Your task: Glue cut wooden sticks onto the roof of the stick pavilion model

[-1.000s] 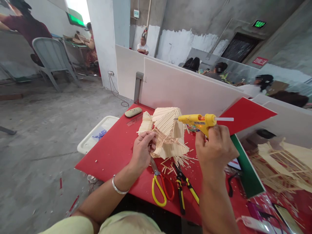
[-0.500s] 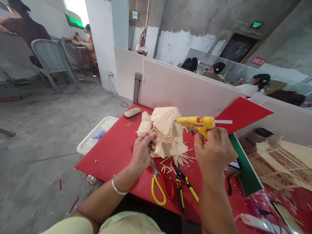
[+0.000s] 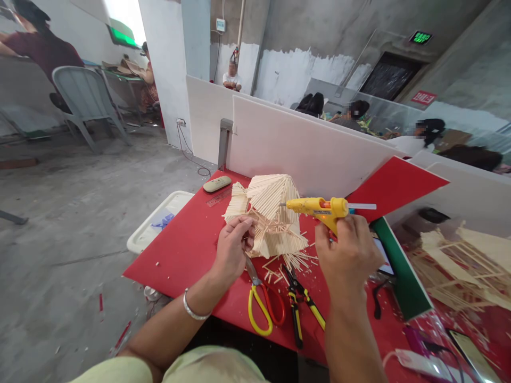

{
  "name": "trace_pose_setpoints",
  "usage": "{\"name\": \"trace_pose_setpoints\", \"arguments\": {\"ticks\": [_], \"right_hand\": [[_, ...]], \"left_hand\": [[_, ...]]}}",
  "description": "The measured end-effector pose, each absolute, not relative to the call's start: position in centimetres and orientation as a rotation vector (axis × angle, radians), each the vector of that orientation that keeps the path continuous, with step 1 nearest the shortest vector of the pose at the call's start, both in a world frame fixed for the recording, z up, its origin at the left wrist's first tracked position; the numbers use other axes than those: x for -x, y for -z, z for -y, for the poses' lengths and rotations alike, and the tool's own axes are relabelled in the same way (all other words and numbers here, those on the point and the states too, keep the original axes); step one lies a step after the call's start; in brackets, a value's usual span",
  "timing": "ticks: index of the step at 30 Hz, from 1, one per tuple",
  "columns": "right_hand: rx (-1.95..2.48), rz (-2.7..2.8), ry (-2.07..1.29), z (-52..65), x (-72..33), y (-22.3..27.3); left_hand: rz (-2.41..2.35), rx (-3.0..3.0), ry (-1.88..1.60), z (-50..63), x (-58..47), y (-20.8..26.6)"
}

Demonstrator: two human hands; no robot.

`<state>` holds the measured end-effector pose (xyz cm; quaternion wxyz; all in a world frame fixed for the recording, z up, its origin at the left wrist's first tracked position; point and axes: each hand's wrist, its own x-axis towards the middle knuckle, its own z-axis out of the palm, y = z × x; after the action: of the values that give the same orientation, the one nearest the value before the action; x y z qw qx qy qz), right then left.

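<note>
My right hand (image 3: pixel 347 244) grips a yellow hot glue gun (image 3: pixel 317 206), a whitish glue stick jutting from its back. The gun's nozzle points left, in front of a model house (image 3: pixel 275 199) built of thin pale wooden sticks with sloping roofs. My left hand (image 3: pixel 235 239) is closed in a pinch at the model's near left side; whatever lies between thumb and fingers is too small to make out. Below the model lie scissors (image 3: pixel 261 308) with one yellow and one red handle, and black-and-yellow pliers (image 3: pixel 297 303). Loose wooden sticks (image 3: pixel 297 260) are scattered beside the model.
The red tabletop (image 3: pixel 183 260) also bears a glasses case (image 3: pixel 216 184) and a clear ruler (image 3: pixel 219 197). A white partition (image 3: pixel 299 143) runs behind. Another stick model (image 3: pixel 459 266), a green board (image 3: pixel 407 276) and a phone (image 3: pixel 471 351) are at right. A white bin (image 3: pixel 139 236) stands left.
My right hand with the glue gun has shifted slightly left and down, its nozzle now overlapping the model's roof more. My left hand has barely moved.
</note>
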<state>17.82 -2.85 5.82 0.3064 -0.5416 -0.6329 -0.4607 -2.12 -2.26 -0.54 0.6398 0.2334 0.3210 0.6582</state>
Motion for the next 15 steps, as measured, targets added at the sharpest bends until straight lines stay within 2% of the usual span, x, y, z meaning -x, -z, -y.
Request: {"name": "trace_pose_setpoints", "arguments": {"ticks": [15], "right_hand": [[1.437, 1.688, 1.184, 3.57, -17.86, -5.37]], "left_hand": [[-0.744, -0.534, -1.489, 2.29, 2.00, 0.59]]}}
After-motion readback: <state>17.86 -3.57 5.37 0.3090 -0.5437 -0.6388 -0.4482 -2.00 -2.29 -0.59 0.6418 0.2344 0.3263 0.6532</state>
